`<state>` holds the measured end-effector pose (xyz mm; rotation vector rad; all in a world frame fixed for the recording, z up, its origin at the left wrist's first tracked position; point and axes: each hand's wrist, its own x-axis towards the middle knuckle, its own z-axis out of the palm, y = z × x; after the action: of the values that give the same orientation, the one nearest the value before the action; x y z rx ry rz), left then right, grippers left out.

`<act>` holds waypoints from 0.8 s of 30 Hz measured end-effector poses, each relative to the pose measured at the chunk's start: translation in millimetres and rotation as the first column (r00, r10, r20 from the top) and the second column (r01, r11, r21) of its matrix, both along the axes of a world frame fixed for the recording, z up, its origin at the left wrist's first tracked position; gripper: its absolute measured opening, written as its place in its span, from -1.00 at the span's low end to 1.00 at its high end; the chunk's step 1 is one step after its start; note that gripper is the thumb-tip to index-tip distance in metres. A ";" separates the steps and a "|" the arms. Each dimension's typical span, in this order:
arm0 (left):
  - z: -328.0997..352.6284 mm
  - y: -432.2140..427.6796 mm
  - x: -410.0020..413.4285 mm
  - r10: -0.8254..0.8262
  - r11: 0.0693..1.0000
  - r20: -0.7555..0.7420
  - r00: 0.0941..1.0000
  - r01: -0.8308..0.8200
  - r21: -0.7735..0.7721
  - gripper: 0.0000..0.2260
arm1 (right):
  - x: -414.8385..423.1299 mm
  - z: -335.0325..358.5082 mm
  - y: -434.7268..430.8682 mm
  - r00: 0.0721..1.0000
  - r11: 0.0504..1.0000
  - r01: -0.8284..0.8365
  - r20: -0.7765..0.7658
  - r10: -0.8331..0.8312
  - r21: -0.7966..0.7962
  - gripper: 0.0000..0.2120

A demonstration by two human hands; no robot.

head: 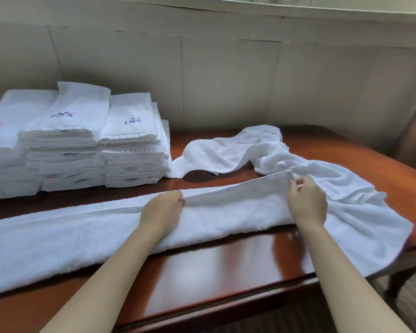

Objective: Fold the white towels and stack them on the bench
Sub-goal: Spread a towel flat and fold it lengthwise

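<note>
A long white towel [106, 236] lies stretched across the polished wooden bench [214, 272], its far edge lifted by a person's left hand [162, 209] and right hand [308, 204], both pinching the hem. A crumpled towel [238, 150] lies behind. Folded stacks [82, 145] fill the left, embroidery and labels unreadable; bare wood shows nearside.

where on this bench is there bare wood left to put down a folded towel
Bare glossy wood lies along the near edge of the wooden bench, between the forearms, below the long white towel. The left back is crowded with stacks of folded white towels; a crumpled white towel fills the right back.
</note>
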<state>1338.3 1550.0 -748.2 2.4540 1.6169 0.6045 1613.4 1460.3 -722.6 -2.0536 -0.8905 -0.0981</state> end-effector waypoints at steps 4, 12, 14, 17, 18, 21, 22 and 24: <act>-0.7 -0.6 -3.5 -0.030 1.000 0.040 0.999 0.030 0.008 -0.81 | 13.1 -16.4 -0.6 0.982 0.973 -0.165 -0.118 0.146 -0.164 -0.80; 0.0 3.7 -9.2 -0.020 1.000 0.057 0.998 0.019 0.017 -0.84 | 21.5 -22.4 -2.0 0.986 0.991 -0.129 -0.110 0.125 -0.028 -0.75; 0.5 6.0 -7.6 0.007 1.000 0.070 0.998 -0.009 0.021 -0.83 | 20.7 -20.0 0.8 0.993 0.995 -0.099 -0.067 0.101 0.032 -0.79; 1.3 11.3 -5.7 0.044 0.999 0.087 0.995 -0.045 0.008 -0.83 | 20.7 -17.7 9.0 0.997 0.996 -0.073 0.042 0.071 0.047 -0.84; 1.3 13.5 -5.1 0.052 0.999 0.094 0.994 -0.052 0.003 -0.83 | 20.9 -17.6 12.7 0.995 0.995 -0.082 0.055 0.078 0.064 -0.85; -0.2 19.5 -3.8 0.064 0.998 0.108 0.992 -0.065 -0.001 -0.86 | 20.6 -20.2 23.4 0.989 0.978 -0.143 -0.011 0.146 0.152 -0.83; -1.2 20.8 -3.6 0.067 0.998 0.112 0.991 -0.068 0.000 -0.87 | 20.9 -22.3 26.4 0.983 0.973 -0.162 -0.054 0.173 0.166 -0.80; -3.2 22.9 -3.4 0.072 0.997 0.131 0.989 -0.073 -0.001 -0.88 | 23.3 -28.3 30.3 0.974 0.974 -0.176 -0.117 0.193 0.146 -0.77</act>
<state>1334.9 1573.0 -751.4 2.3125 1.6605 0.7626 1636.7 1490.5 -750.9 -1.8211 -0.9618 0.0754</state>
